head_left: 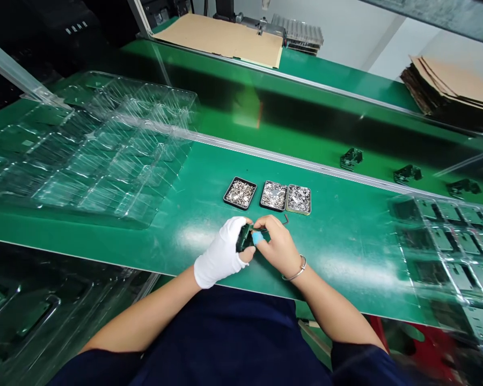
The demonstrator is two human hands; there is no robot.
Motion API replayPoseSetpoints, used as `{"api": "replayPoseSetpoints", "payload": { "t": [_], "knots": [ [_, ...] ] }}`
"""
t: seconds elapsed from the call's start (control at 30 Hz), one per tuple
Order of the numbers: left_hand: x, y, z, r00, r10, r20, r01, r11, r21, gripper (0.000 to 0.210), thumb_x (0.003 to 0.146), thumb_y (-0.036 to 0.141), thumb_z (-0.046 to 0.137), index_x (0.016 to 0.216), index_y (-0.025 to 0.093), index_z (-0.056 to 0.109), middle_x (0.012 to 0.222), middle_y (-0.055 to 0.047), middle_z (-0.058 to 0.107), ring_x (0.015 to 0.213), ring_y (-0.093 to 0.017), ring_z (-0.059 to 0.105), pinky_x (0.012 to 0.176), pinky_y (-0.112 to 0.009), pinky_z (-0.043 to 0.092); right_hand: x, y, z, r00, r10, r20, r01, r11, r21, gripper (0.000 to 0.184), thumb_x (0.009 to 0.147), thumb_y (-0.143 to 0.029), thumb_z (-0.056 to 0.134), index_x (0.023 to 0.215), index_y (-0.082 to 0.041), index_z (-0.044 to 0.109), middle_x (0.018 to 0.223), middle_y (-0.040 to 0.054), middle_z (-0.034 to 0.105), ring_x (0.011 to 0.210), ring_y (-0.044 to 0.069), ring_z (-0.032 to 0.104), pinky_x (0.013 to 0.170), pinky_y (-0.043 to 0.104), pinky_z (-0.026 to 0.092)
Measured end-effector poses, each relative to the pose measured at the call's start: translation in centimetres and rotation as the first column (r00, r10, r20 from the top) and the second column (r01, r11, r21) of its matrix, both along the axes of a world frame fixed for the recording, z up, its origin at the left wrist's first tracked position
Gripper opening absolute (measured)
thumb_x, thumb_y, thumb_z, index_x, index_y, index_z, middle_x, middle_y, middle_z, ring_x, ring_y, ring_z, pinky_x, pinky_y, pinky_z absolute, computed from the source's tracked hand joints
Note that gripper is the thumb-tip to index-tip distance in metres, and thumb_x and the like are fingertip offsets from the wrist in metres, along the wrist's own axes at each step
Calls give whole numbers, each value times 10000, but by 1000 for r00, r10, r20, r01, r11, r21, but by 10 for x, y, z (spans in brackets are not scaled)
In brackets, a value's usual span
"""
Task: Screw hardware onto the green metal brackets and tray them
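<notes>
My left hand (221, 253), in a white fingerless glove, grips a small dark part with green board-like faces (244, 236). The thumb and fingers wrap around its sides. My right hand (277, 241), with a blue cover on its thumb and a bangle at the wrist, pinches at the right side of that part. What lies between its fingertips is too small to make out. A thin dark hooked piece (286, 219) shows just beyond the right knuckles; whether the hand holds it is unclear. Past my hands stand a black tray (225, 200) and two adjoining trays (286, 199) of small metal pieces.
Stacked clear plastic trays (104, 155) cover the bench's left side. At right, another clear tray (426, 257) holds several flat green-grey plates. Several dark assemblies (351, 158) line the strip behind a metal rail (265, 154). Cardboard sheets (459, 80) are stacked at back right.
</notes>
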State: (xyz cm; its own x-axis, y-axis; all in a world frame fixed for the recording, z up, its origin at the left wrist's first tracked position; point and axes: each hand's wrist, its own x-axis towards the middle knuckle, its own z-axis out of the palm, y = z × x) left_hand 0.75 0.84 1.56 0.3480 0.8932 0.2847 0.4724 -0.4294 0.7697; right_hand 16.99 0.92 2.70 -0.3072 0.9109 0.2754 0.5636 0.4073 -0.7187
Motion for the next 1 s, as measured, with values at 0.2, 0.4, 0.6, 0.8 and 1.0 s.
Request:
{"api": "replayPoseSetpoints", "payload": {
  "t": [0.2,0.4,0.6,0.8,1.0],
  "knots": [
    [-4,11,13,996,-4,-92,-14,981,-193,98,753,155,455,810,191,525,746,10,563,699,-157,539,666,-295,440,-5,-2,2,978,27,209,-11,997,-76,362,635,-25,418,933,-208,514,922,51,602,873,213,531,758,333,462],
    [-1,14,7,998,2,-56,-14,976,-216,46,718,150,449,720,190,472,687,25,505,662,-148,502,632,-281,419,-12,-5,0,973,40,226,-27,998,-59,333,643,-11,437,918,-175,531,920,73,599,867,220,531,767,343,468],
    [-9,11,-1,1000,-1,21,6,968,-249,161,797,238,481,933,187,551,903,-31,631,843,-181,599,771,-322,489,18,30,11,956,216,197,-184,969,-167,240,822,-68,468,987,-186,596,974,47,661,897,170,604,825,307,481],
    [-19,15,3,998,48,50,-34,967,-251,296,838,322,499,1084,172,562,1126,-89,634,1067,-217,600,946,-384,474,50,98,5,708,32,706,15,998,-60,346,773,-2,507,1038,-177,644,1081,106,653,1030,264,574,1038,537,280],
    [-29,17,5,995,97,-7,-97,974,-205,267,844,333,492,1042,186,595,1068,-66,665,1002,-209,631,901,-364,507,48,101,-7,678,23,734,21,998,-51,262,792,-34,475,938,-169,645,982,89,662,956,232,578,1024,483,293]
  ]
}}
